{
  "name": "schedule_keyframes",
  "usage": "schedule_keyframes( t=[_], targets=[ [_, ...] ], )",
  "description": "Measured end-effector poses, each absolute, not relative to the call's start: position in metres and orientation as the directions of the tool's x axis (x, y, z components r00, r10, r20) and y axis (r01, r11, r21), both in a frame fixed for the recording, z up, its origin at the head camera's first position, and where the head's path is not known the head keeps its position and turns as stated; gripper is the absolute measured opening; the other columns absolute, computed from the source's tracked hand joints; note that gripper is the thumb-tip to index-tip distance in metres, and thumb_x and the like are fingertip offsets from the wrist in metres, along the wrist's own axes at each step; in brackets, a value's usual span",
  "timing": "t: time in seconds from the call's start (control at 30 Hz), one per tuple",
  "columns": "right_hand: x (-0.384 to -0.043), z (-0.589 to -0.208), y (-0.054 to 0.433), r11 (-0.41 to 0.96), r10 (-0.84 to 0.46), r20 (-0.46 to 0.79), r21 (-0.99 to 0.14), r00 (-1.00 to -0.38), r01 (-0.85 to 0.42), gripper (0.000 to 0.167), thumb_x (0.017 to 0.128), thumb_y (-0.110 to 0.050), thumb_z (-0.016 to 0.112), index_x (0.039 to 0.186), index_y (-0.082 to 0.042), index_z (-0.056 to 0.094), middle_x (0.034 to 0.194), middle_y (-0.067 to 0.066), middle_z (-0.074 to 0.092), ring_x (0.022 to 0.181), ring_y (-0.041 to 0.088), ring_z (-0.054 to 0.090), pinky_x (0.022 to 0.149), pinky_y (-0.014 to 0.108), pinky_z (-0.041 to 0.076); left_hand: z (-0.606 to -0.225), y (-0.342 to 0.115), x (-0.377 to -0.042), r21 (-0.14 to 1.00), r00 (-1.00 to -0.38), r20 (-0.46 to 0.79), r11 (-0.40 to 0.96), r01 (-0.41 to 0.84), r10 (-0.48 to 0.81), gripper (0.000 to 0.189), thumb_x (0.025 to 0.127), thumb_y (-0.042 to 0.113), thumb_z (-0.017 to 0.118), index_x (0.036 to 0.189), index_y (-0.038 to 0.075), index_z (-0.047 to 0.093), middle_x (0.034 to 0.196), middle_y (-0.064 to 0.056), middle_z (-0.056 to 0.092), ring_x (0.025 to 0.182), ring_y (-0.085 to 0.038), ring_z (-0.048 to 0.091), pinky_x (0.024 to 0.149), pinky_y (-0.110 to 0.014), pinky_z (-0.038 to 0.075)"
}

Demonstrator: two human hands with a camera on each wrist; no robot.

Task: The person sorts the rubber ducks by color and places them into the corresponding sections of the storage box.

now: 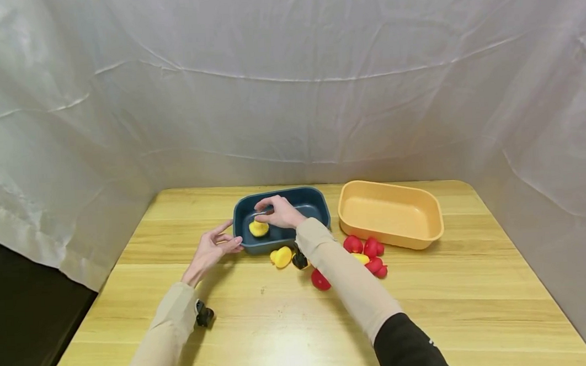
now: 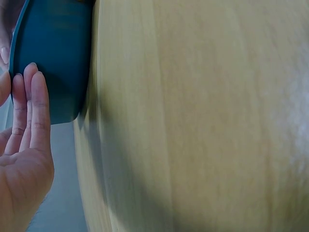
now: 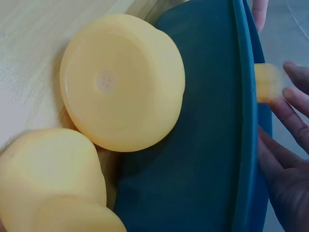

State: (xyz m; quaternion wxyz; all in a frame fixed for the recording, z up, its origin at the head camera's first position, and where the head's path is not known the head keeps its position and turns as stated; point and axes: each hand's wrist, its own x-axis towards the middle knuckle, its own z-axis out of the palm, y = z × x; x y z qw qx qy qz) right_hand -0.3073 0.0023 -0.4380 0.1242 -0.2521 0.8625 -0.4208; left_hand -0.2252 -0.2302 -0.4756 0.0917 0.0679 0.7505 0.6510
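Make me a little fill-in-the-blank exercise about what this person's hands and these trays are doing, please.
1. The right hand holds a ____ toy inside the dark blue tray.
2. The ____ hand touches the outer end of that tray.
3. In the head view, the frontmost visible toy on the table is ____.
4. In that view, the orange tray stands to the ____ of the dark blue one.

Missing words: yellow; left; red; right.
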Motion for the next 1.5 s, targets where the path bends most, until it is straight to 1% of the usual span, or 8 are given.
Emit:
schedule_keyframes(
  t=[0.2,0.57,0.77,0.87,0.97,1.17,1.3,1.5],
  targets=[
    [-0.303,-0.431,0.017,0.464,-0.530,0.020,-0.830,-0.848,-0.310,0.043,0.097,-0.016,0.068,0.136,0.000,0.060,0.140,0.015,0.062,0.130,0.033,0.060,0.109,0.041,0.054,-0.477,-0.228,-0.226,0.992,-0.973,-0.047,0.128,-0.018,0.225,0.072,0.095,0.009,0.069,0.156,0.000,0.031,0.083,0.001,0.072,0.085,-0.025,0.077,0.090,-0.049,0.062],
    [-0.274,-0.414,0.076,0.420,-0.562,0.110,-0.816,-0.820,-0.398,0.039,0.098,-0.015,0.066,0.133,0.002,0.062,0.128,0.021,0.068,0.120,0.031,0.067,0.105,0.040,0.057,-0.476,-0.225,-0.225,0.995,-0.974,-0.029,0.098,-0.007,0.226,0.072,0.095,0.003,0.067,0.156,-0.004,0.028,0.081,0.005,0.071,0.082,-0.024,0.077,0.089,-0.050,0.061],
    [-0.245,-0.415,0.125,0.438,-0.563,0.090,-0.811,-0.821,-0.389,0.038,0.097,-0.010,0.066,0.132,0.005,0.061,0.124,0.026,0.068,0.114,0.034,0.068,0.102,0.044,0.058,-0.476,-0.221,-0.222,0.996,-0.973,-0.033,0.088,-0.013,0.230,0.073,0.095,0.002,0.067,0.155,-0.005,0.028,0.082,0.002,0.071,0.081,-0.022,0.077,0.090,-0.050,0.061],
    [-0.230,-0.417,0.152,0.451,-0.551,0.067,-0.815,-0.832,-0.364,0.041,0.097,-0.012,0.067,0.133,0.004,0.061,0.125,0.024,0.069,0.115,0.033,0.068,0.103,0.044,0.057,-0.477,-0.219,-0.221,0.996,-0.974,-0.039,0.084,-0.020,0.222,0.073,0.094,0.002,0.067,0.155,-0.006,0.028,0.082,0.002,0.071,0.081,-0.021,0.077,0.090,-0.049,0.061],
    [-0.217,-0.420,0.180,0.451,-0.537,0.059,-0.823,-0.841,-0.346,0.042,0.095,-0.013,0.069,0.133,0.004,0.061,0.125,0.023,0.069,0.116,0.033,0.068,0.101,0.040,0.058,-0.478,-0.218,-0.221,0.995,-0.976,-0.037,0.101,-0.015,0.217,0.073,0.094,0.003,0.068,0.155,-0.005,0.029,0.082,0.003,0.072,0.081,-0.022,0.077,0.089,-0.049,0.062],
    [-0.196,-0.433,0.226,0.436,-0.540,0.012,-0.851,-0.842,-0.292,0.042,0.093,-0.011,0.072,0.130,0.005,0.062,0.124,0.026,0.068,0.113,0.036,0.068,0.095,0.021,0.059,-0.480,-0.216,-0.220,0.995,-0.974,-0.021,0.101,0.002,0.226,0.073,0.094,0.004,0.068,0.155,-0.005,0.029,0.082,0.003,0.072,0.081,-0.023,0.077,0.088,-0.049,0.062],
    [-0.189,-0.443,0.244,0.435,-0.572,0.013,-0.843,-0.820,-0.317,0.039,0.090,-0.009,0.074,0.126,0.005,0.065,0.122,0.024,0.070,0.112,0.039,0.067,0.097,0.022,0.058,-0.481,-0.215,-0.219,0.997,-0.973,-0.018,0.080,0.000,0.231,0.073,0.094,0.003,0.068,0.155,-0.005,0.029,0.082,0.003,0.072,0.081,-0.022,0.077,0.087,-0.048,0.063],
    [-0.184,-0.452,0.253,0.487,-0.590,-0.018,-0.806,-0.807,-0.338,0.042,0.089,-0.015,0.076,0.127,0.001,0.066,0.125,0.019,0.070,0.114,0.036,0.066,0.102,0.022,0.055,-0.482,-0.215,-0.219,0.997,-0.973,-0.015,0.077,0.003,0.230,0.073,0.094,0.002,0.068,0.155,-0.005,0.028,0.082,0.004,0.071,0.081,-0.022,0.077,0.087,-0.049,0.062]
  ],
)
